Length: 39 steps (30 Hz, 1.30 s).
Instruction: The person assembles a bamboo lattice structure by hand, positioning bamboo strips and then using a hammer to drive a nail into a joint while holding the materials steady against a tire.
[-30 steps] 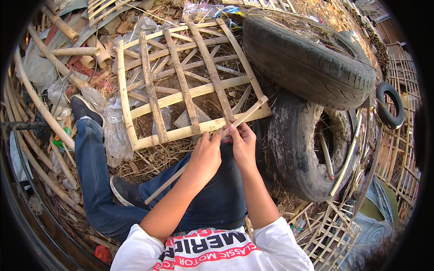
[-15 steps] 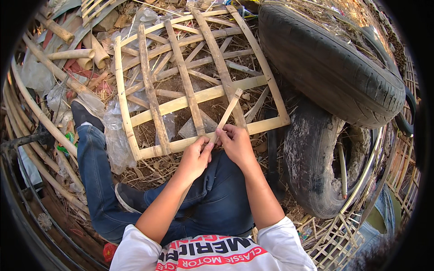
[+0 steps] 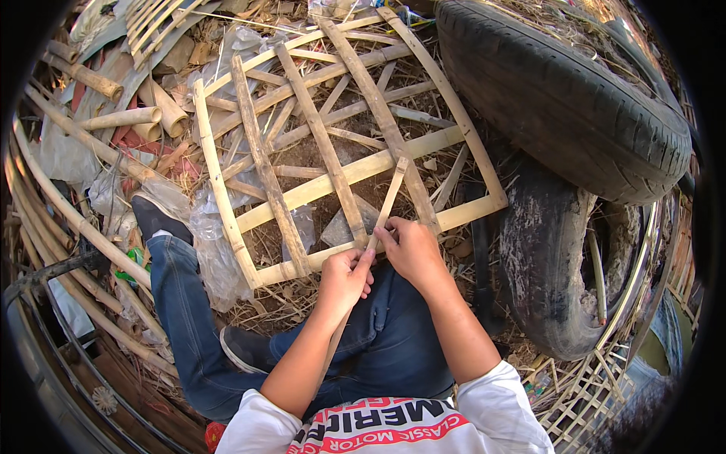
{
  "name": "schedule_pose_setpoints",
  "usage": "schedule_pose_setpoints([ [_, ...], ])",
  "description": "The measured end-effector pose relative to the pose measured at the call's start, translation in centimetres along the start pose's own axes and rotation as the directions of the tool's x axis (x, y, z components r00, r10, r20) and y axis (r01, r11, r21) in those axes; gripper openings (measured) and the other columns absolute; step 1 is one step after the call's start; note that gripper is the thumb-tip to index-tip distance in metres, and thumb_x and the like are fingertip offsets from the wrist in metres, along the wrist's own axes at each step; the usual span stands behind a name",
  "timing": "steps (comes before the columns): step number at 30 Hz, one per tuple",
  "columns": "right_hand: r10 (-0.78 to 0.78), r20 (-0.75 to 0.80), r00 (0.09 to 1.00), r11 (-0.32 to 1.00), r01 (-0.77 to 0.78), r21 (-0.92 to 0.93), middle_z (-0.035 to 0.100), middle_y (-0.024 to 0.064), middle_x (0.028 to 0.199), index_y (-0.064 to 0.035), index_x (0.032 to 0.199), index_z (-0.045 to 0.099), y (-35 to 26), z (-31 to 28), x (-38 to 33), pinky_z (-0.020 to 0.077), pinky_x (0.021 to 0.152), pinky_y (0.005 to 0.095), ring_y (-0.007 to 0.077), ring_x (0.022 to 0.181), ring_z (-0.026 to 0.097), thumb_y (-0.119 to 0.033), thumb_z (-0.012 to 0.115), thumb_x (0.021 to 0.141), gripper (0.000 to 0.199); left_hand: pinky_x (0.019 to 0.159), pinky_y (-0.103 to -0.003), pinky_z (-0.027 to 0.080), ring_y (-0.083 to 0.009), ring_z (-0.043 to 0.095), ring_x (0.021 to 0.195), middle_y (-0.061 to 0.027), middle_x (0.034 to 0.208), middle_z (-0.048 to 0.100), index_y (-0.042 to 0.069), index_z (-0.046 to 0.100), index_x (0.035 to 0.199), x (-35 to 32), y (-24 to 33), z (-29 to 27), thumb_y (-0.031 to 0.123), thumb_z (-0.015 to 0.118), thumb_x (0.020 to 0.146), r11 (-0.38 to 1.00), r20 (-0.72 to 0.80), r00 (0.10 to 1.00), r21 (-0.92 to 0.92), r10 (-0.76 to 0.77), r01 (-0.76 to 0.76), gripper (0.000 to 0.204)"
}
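Observation:
A bamboo lattice (image 3: 306, 194) of flat slats woven crosswise lies in front of me, its near edge above my lap. At that edge I hold a narrow bamboo strip (image 3: 392, 191), which slants upward over the lattice. My right hand (image 3: 412, 248) pinches the strip between thumb and fingers. Just below it, to the left, my left hand (image 3: 344, 281) is closed on the same strip with the thumb along it. The strip's lower part runs down beside my left forearm. Whether it passes under a slat is hidden by my fingers.
Two worn tires, an upper tire (image 3: 567, 106) leaning over a lower tire (image 3: 541, 261), stand close on the right. Bamboo poles (image 3: 121, 119) and plastic sheeting (image 3: 219, 250) lie to the left. More woven bamboo (image 3: 590, 401) sits at the lower right.
The whole view has shifted, so lattice, legs and hands appear farther right and slightly lower. My left hand has slid slightly down from the right one. Both still hold the strip.

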State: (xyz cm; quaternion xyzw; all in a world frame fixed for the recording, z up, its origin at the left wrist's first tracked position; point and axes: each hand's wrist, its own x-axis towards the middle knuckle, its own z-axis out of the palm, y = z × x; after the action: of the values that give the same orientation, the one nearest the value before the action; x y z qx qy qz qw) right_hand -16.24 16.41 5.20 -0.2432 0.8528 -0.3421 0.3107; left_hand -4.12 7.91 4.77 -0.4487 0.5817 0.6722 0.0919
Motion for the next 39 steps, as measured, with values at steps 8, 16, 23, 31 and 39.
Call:
schedule_pose_setpoints([
  [8,0.003,0.023,1.000,1.000,-0.003,-0.016,0.059,0.0195,0.062,0.0008,0.086,0.067,0.0,0.4,0.3,0.0445,0.055,0.0408,0.0358,0.058,0.060,-0.022,0.064,0.085,0.023,0.043,-0.024,0.047,-0.0125,0.057,0.046,-0.0079,0.056,0.058,-0.005,0.062,0.077,0.6,0.1,-0.9,0.030,0.054,0.096,0.996,0.011,1.000,0.089,-0.026,0.024,0.040],
  [16,-0.010,0.022,1.000,1.000,0.010,-0.018,0.059,0.0193,0.062,-0.0002,0.086,0.067,0.5,0.8,0.9,0.0448,0.054,0.0405,0.0351,0.058,0.060,-0.022,0.065,0.085,0.022,0.043,-0.025,0.047,-0.0128,0.057,0.046,-0.0077,0.055,0.058,-0.004,0.063,0.078,0.9,-1.1,-1.5,0.035,0.052,0.096,0.995,0.064,0.993,0.019,-0.094,0.093,0.044],
  [23,0.010,0.027,1.000,1.000,-0.009,-0.028,0.059,0.0189,0.062,-0.0011,0.084,0.065,0.6,0.9,1.2,0.0451,0.055,0.0412,0.0368,0.059,0.060,-0.023,0.064,0.085,0.022,0.040,-0.021,0.043,-0.0084,0.053,0.043,-0.0042,0.052,0.056,-0.003,0.063,0.075,0.8,-1.6,-0.9,0.030,0.058,0.094,0.997,0.001,0.998,-0.042,-0.070,0.070,0.038],
  [31,0.016,0.042,0.999,0.999,-0.014,-0.050,0.060,0.0194,0.063,-0.0015,0.084,0.065,0.5,0.8,1.4,0.0462,0.056,0.0422,0.0374,0.060,0.061,-0.023,0.064,0.085,0.022,0.040,-0.022,0.044,-0.0096,0.054,0.043,-0.0054,0.052,0.056,-0.003,0.062,0.072,1.0,-0.9,-1.0,0.030,0.056,0.094,0.996,-0.020,0.996,0.031,-0.085,0.085,0.040],
  [39,-0.009,0.046,0.999,0.999,0.011,-0.053,0.062,0.0194,0.062,-0.0009,0.081,0.063,0.6,0.7,1.5,0.0496,0.056,0.0447,0.0377,0.060,0.062,-0.023,0.061,0.086,0.022,0.041,-0.024,0.045,-0.0123,0.056,0.045,-0.0084,0.054,0.057,-0.005,0.061,0.072,0.9,-0.7,-0.8,0.031,0.053,0.096,0.989,-0.026,0.994,0.099,-0.107,0.109,0.043],
])
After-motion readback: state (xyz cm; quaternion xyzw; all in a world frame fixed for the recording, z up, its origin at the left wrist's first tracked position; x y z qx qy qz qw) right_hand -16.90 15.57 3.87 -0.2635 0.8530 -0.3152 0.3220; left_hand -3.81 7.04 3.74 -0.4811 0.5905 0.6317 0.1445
